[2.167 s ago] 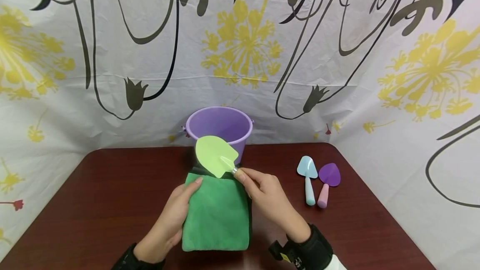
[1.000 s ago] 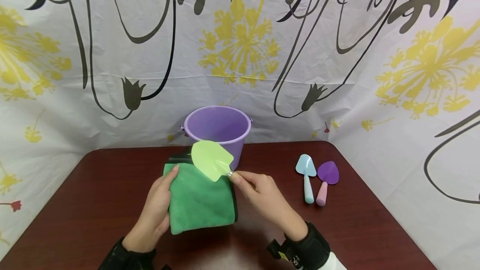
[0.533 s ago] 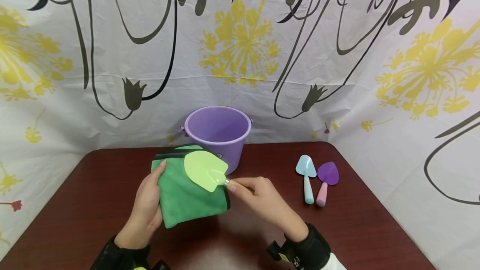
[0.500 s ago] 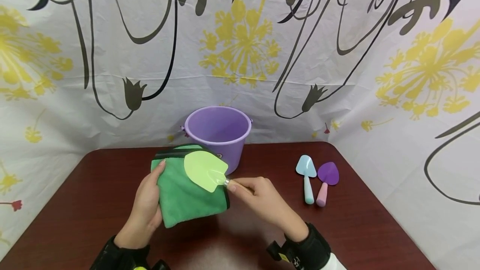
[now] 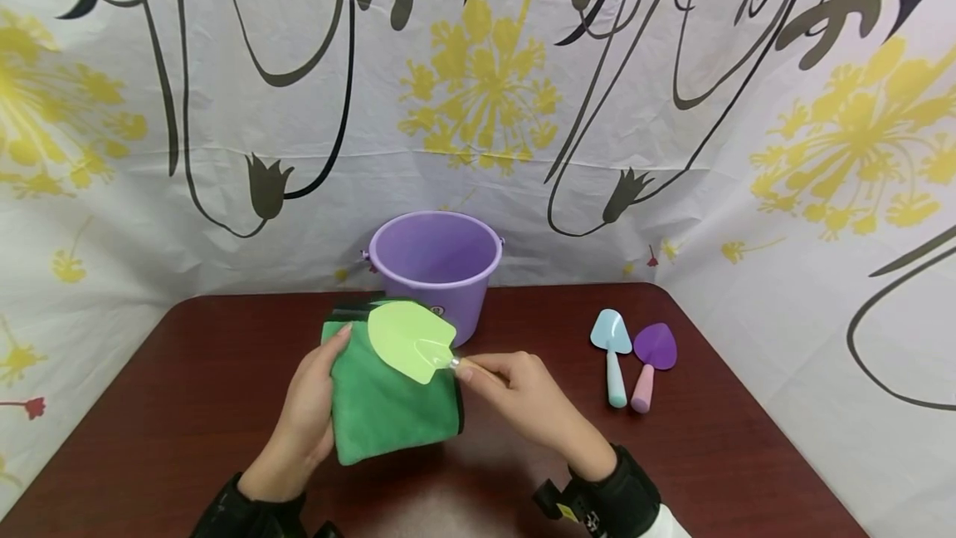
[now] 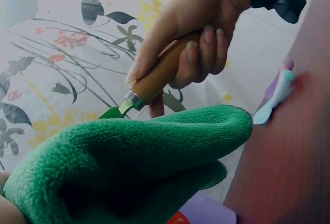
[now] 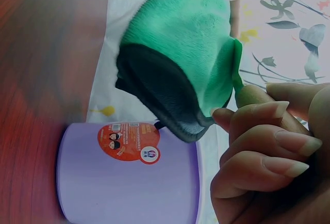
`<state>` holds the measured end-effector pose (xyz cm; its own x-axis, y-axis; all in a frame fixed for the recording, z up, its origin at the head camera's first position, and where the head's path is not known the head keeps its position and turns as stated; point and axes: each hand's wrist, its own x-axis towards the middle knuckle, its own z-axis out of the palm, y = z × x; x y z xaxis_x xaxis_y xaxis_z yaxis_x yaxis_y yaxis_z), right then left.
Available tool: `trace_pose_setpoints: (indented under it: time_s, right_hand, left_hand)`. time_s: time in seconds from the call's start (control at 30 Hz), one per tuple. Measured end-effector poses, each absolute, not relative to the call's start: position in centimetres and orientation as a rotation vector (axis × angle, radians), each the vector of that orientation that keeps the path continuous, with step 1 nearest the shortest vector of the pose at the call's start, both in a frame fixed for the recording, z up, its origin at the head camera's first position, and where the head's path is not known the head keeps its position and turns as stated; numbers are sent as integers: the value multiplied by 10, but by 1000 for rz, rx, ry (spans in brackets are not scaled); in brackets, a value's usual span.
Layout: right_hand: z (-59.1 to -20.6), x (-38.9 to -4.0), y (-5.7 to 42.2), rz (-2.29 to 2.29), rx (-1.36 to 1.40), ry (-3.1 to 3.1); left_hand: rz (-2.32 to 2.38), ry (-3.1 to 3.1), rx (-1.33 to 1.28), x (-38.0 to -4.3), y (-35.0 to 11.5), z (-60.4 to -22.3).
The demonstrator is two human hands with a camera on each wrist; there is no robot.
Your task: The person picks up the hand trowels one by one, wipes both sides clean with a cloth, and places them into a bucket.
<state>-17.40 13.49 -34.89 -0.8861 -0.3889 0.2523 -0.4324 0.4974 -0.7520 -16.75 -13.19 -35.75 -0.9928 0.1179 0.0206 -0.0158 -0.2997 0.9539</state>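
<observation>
A person's two hands work above a dark red-brown worktop (image 5: 202, 388). The right hand (image 5: 523, 405) has its fingers curled round the wooden handle (image 6: 161, 72) of a green trowel (image 5: 407, 339). The trowel's pale green blade points away from this hand, up and to the left, and lies against the upper face of a folded green cloth (image 5: 392, 418). The left hand (image 5: 302, 413) grips the cloth by its left edge, thumb on top; in the head view the cloth hides its other fingers. The cloth is raised off the worktop, between the two hands, with a dark underside showing. Just beyond it stands an upright purple bucket (image 5: 470, 305), a red sticker (image 7: 126, 144) on its side. To the right, well apart from the hands, a blue trowel (image 5: 612, 339) and a purple trowel (image 5: 655, 347) lie side by side. A flower-patterned sheet (image 5: 485, 189) hangs behind.
</observation>
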Motion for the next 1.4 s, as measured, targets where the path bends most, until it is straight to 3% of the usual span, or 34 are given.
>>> trace_pose_setpoints:
  time_s: [0.57, 1.4]
  right_hand:
    - [-351, -172, 135, 1396, 734, -2693]
    - [-351, -173, 132, 1413, 824, -2670]
  left_hand:
    - [2280, 1882, 192, -159, -110, -361]
    - [2381, 1833, 247, -163, -131, -351]
